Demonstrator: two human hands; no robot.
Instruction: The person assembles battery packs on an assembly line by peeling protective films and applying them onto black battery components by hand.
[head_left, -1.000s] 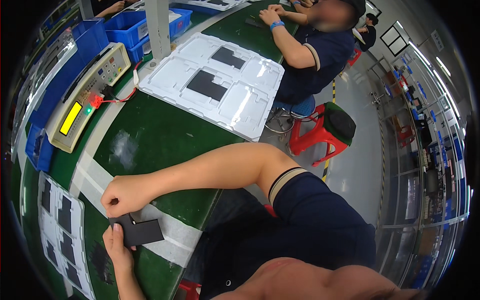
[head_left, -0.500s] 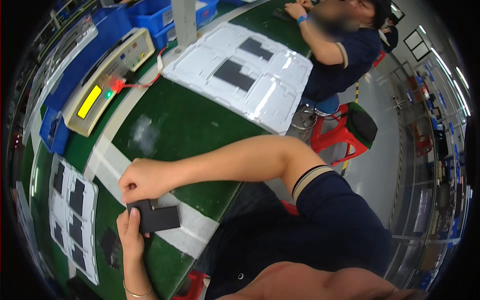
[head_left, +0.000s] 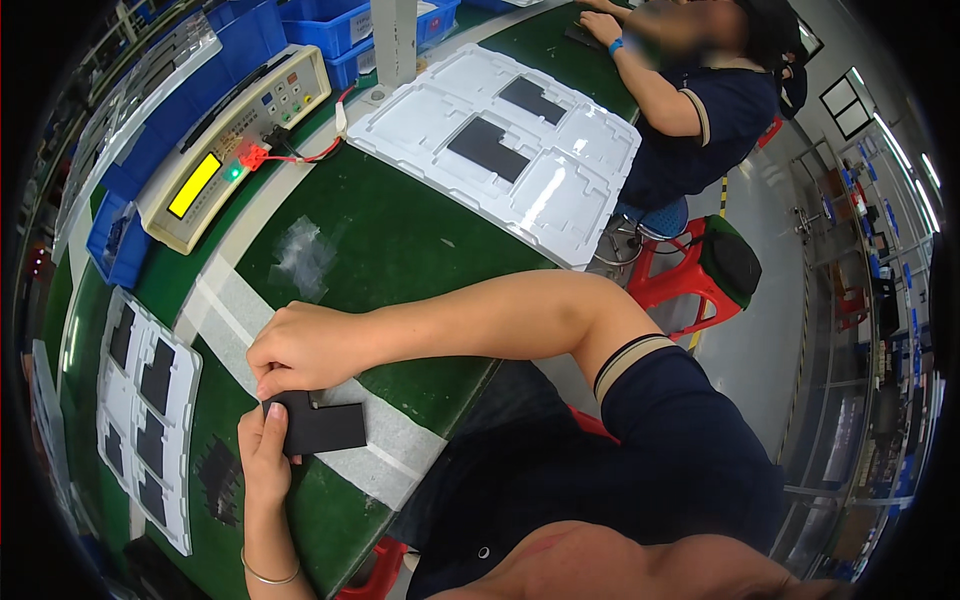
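Observation:
My left hand grips a flat black L-shaped block, thumb pressed on its top face and fingers underneath. Over the far left corner of the block is my right hand, its fingers bent and pinched together at that edge. Whatever lies between those fingertips is too small or hidden to make out. The block is held above a pale strip on the green table.
A white tray with black L-shaped pieces lies at the back; another tray stands left. Beyond are a tester with a lit yellow display, a red lead and blue bins. A co-worker sits at far right, near a red stool.
The whole view has shifted slightly. My right fingers have closed down onto the block's corner, where a gap showed in the curled hand before. My left hand keeps its grip.

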